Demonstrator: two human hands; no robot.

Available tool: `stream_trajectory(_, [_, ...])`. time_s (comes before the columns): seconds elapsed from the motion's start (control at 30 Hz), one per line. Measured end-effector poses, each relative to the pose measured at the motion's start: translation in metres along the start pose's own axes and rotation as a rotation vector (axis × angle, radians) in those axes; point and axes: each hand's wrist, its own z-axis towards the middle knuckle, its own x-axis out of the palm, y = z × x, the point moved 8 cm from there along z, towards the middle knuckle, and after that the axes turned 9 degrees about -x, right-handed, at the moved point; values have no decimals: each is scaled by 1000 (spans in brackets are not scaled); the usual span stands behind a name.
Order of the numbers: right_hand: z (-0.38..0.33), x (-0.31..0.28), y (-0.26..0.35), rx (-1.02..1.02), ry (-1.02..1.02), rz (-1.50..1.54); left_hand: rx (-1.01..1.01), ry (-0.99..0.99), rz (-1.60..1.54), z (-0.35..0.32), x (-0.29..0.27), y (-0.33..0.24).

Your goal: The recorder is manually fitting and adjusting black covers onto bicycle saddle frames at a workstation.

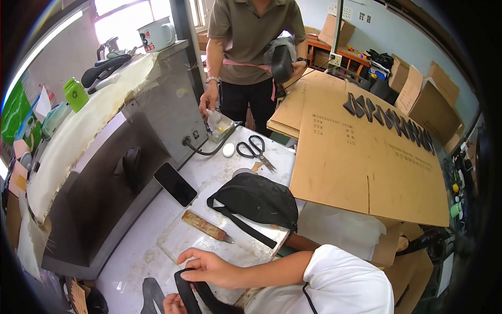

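Note:
Near the lower edge, my right hand (212,268) pinches a black curved strip (187,293) at its top bend, thumb against it and index finger lifted. My left hand (174,304) shows only in part, its fingers closed on the strip's left side. The strip's lower end runs out of view. Left of it lies a flat dark grey cut piece (151,295) on the white table (130,261). Just beyond my hands rests a knife with a worn brown wrapped handle (204,225). A black mesh cap-like piece with a strap (256,199) is farther right.
A phone (175,184), black-handled scissors (256,153) and a white round object (228,150) lie farther back. At left stands a grey machine housing (162,99) with a dark opening. Cardboard (361,157) at right bears several black pieces. A co-worker (251,47) stands opposite, holding a black object.

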Motion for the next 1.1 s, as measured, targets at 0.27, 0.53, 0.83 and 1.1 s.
stream_trajectory(0.27, [-8,22,1,-129,239,-520,-54,5,300,8,26,-19])
stream_trajectory(0.53, [-13,19,-1,-80,247,-363,-126,-1,-48,2,32,-14])
stream_trajectory(0.83, [-14,19,-6,-59,217,-68,-92,-34,1,14,38,-1])
stream_trajectory(1.1, [-28,33,59,-417,244,-738,-442,122,-496,11,64,10])
